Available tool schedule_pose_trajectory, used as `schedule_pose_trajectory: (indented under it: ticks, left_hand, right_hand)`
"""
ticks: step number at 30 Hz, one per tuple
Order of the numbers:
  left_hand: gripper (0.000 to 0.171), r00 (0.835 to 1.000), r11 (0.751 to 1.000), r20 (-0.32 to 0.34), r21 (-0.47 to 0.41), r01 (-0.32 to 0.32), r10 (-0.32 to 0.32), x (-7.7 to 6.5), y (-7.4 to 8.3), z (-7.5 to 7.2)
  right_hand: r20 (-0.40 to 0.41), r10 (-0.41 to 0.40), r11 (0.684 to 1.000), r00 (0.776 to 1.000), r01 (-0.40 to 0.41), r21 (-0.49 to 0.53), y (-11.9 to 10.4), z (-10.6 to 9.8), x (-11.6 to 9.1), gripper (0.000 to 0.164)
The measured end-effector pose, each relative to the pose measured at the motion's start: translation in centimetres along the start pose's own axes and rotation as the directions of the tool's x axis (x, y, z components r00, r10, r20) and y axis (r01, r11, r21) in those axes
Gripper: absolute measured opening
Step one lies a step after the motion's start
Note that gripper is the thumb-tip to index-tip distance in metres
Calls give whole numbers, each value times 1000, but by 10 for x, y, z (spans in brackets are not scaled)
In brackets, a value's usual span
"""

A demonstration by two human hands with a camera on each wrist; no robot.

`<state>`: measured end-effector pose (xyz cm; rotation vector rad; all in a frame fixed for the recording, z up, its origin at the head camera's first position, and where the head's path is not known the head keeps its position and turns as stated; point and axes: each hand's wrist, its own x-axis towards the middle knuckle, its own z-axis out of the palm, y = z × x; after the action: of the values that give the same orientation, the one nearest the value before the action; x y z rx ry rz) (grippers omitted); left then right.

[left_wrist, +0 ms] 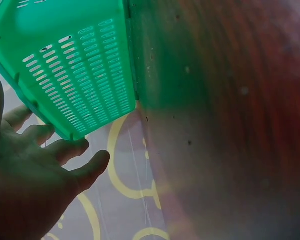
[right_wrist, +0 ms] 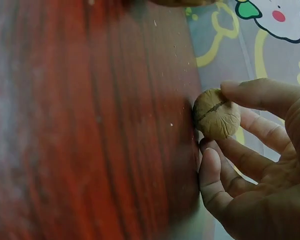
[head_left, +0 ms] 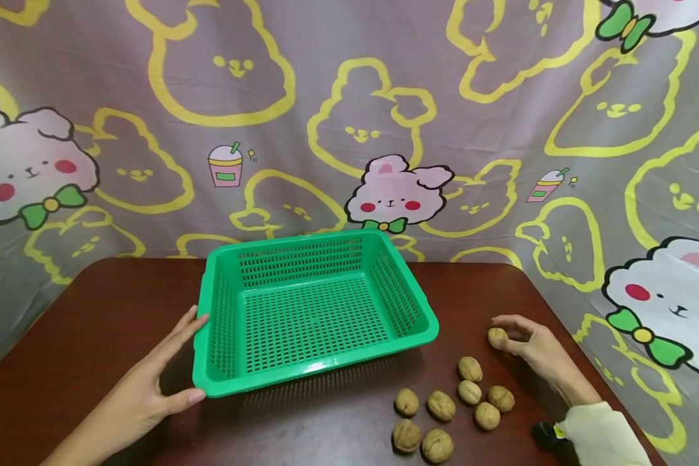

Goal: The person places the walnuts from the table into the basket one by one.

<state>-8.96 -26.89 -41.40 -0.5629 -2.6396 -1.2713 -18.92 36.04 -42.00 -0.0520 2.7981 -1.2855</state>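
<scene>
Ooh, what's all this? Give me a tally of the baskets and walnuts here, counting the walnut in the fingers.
Green basket: 1
Walnuts lying loose: 8
Walnut pinched by the right hand: 1
Total: 10 things, 9 of them walnuts

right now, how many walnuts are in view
9: one walnut in the right hand, four walnuts grouped nearby on the table, and four more walnuts left of those. Any hidden behind that hand would not show.
</scene>
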Motion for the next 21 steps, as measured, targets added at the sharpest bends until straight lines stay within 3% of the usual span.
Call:
schedule_pose_trajectory:
  ticks: [10,16,21]
  left_hand:
    - [105,1000,1000,-11,-11,-17,17,0,-5,1]
    - [101,1000,996,18,-91,15,-14,0,-7,-1]
    - [99,999,994,34,-102,28,-25,1,-7,-3]
  right_hand:
    - [-10,28,1000,1000,-28,-1,4,2,2,50]
    - [-10,24,1000,1000,-24,3,3,4,4,47]
    - [-3,16,1000,1000,-16,11,-2,3,3,46]
